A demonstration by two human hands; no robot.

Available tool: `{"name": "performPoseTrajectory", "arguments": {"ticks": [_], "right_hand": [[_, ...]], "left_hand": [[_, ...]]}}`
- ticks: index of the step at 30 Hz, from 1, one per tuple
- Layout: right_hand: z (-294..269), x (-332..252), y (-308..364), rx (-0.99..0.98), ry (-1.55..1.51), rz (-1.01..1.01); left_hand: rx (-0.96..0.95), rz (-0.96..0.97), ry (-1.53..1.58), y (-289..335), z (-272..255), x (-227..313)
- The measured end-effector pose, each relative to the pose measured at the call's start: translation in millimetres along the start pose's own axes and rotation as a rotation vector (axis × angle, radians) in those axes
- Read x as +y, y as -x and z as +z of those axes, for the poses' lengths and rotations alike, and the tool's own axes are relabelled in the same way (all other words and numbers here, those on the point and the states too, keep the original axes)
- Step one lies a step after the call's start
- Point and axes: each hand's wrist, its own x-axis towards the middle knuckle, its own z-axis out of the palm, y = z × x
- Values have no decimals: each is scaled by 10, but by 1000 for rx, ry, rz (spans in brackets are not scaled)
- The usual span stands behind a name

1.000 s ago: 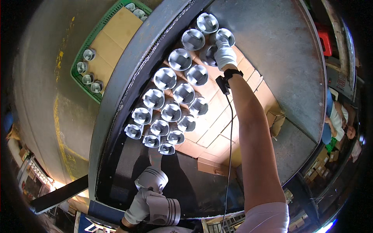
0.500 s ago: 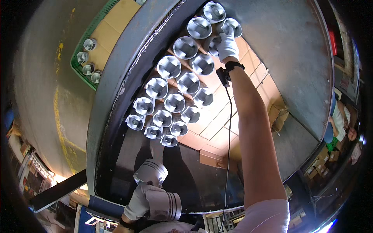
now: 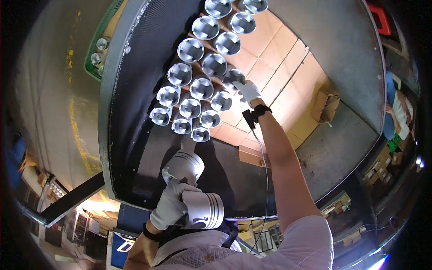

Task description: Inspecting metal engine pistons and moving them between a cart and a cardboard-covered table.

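Note:
My gloved left hand [image 3: 170,203], low in the view, is closed on two metal pistons. One held piston [image 3: 183,165] points up and away; the other held piston [image 3: 204,210] lies sideways to the right, its ring grooves showing. Beyond them several pistons [image 3: 201,88] stand in slanting rows, hollow ends up. My gloved right hand [image 3: 248,91] is at the right edge of these rows, its fingers outstretched over the near rim of one standing piston [image 3: 233,76]. Part of that rim is hidden by the fingers. A dark band and a small black device [image 3: 249,119] are on my right wrist.
Brown cardboard [image 3: 274,58] lines the dark metal bin [image 3: 108,112] beside the pistons. A small open carton [image 3: 325,106] sits at its right. A cable [image 3: 267,180] hangs along my right arm. Outside are a green crate [image 3: 92,49] with pistons and a seated person [image 3: 398,108].
My right hand has come back from the far end of the rows to a nearer piston. The view has shifted, so the rows sit higher. My left hand still holds its two pistons.

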Motion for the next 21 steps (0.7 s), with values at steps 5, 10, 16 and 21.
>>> {"name": "performPoseTrajectory", "arguments": {"ticks": [5, 10, 16, 21], "right_hand": [[151, 322, -396, 228, -148, -148], [426, 374, -539, 191, -257, -146], [369, 670, -830, 348, -67, -269], [405, 369, -457, 68, -310, -134]], "left_hand": [[-41, -24, -93, 25, 74, 28], [-26, -69, -83, 122, 70, -18], [-43, -55, -80, 120, 182, -58], [-23, -53, -98, 140, 167, 51]]}}
